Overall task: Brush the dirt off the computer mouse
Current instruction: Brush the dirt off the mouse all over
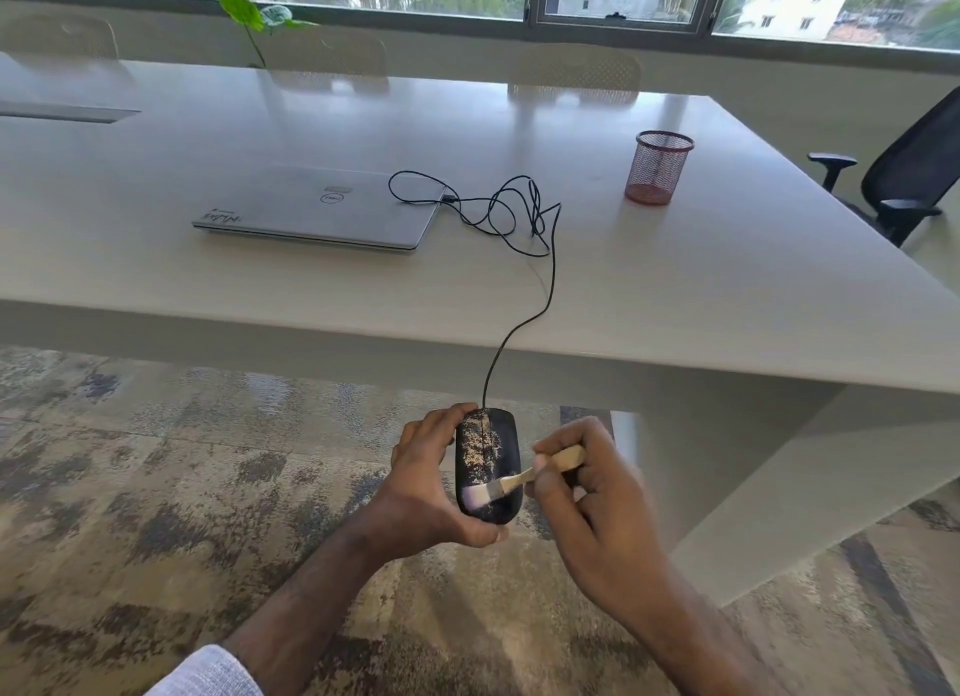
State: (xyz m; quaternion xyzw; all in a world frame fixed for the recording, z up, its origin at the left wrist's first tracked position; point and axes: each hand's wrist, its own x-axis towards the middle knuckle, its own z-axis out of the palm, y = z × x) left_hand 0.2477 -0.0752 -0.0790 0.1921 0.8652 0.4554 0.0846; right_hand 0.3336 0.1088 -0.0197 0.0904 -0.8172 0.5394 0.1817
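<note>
A black wired computer mouse (488, 451), speckled with pale dirt on its top, is held in the air below the table's front edge. My left hand (426, 487) grips it from the left side and underneath. My right hand (587, 492) pinches the wooden handle of a small brush (524, 479). The brush's pale bristles lie across the near end of the mouse. The mouse's black cable (540, 290) runs up over the table edge, coils on the tabletop and reaches the laptop.
A closed silver laptop (317, 209) lies on the white table (727, 290). A red mesh pen cup (658, 167) stands at the right. A black office chair (904, 175) is at the far right. Patterned carpet (130, 487) covers the floor beneath my hands.
</note>
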